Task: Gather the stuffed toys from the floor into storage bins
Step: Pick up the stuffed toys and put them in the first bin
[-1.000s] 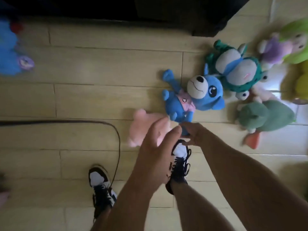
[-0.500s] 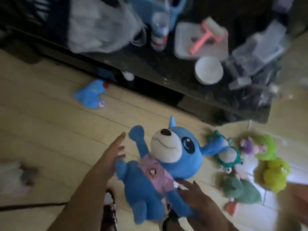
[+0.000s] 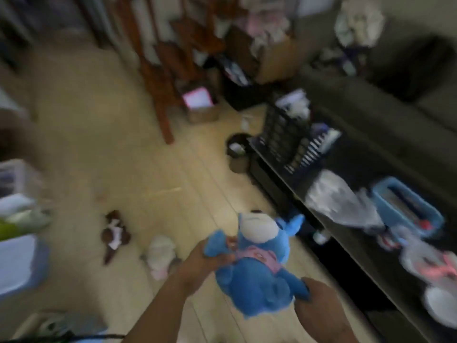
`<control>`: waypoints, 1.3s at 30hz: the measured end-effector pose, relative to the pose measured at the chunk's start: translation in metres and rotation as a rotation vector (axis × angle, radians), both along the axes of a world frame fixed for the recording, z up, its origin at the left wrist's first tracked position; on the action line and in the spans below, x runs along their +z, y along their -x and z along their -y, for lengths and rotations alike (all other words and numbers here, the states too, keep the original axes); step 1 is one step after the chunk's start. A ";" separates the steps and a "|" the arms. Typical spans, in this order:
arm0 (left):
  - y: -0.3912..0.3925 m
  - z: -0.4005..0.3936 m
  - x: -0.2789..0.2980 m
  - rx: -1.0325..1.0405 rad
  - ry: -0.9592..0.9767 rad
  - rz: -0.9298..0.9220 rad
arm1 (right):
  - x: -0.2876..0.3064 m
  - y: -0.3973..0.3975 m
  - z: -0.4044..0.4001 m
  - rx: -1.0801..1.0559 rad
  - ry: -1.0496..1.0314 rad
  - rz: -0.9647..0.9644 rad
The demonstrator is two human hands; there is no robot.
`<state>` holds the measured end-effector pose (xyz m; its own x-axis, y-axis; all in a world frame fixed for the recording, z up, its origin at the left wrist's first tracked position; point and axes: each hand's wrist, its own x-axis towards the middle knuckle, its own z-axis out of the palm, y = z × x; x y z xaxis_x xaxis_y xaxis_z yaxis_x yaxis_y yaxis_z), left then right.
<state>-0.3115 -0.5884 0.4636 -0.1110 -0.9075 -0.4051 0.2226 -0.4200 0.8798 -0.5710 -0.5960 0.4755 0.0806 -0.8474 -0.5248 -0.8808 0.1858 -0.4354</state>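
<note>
You hold the blue bear low in the middle, off the floor. Your left hand grips its arm, your right hand squeezes its bottom, likely to carry it. Bins wait at the left edge.

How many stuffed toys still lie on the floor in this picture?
2 that show clearly: a brown toy left of a white-and-pink toy. The blue toy is in the hands. Blur may hide others.

Showing bright blue on the stuffed bear, with a white muzzle and pink shirt. Lying dark brown and white: a small toy. Looking white with pink: another toy. Running pale beige: the floor. Sitting light blue: a basket.
</note>
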 end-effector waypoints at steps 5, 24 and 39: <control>-0.130 -0.076 0.037 0.329 0.080 0.155 | 0.028 -0.148 0.019 0.290 -0.046 0.020; -0.282 -0.301 -0.040 1.804 -0.381 0.441 | -0.029 -0.584 -0.142 1.159 -0.453 0.223; -0.374 -0.431 -0.191 1.798 -0.692 0.157 | -0.208 -0.684 -0.293 1.398 -0.361 -0.181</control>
<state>0.0627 -0.1578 0.2721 0.6931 0.3984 -0.6007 0.6716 -0.0542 0.7389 0.1129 -0.3030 0.2675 0.6236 0.0438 -0.7805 -0.4672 -0.7797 -0.4170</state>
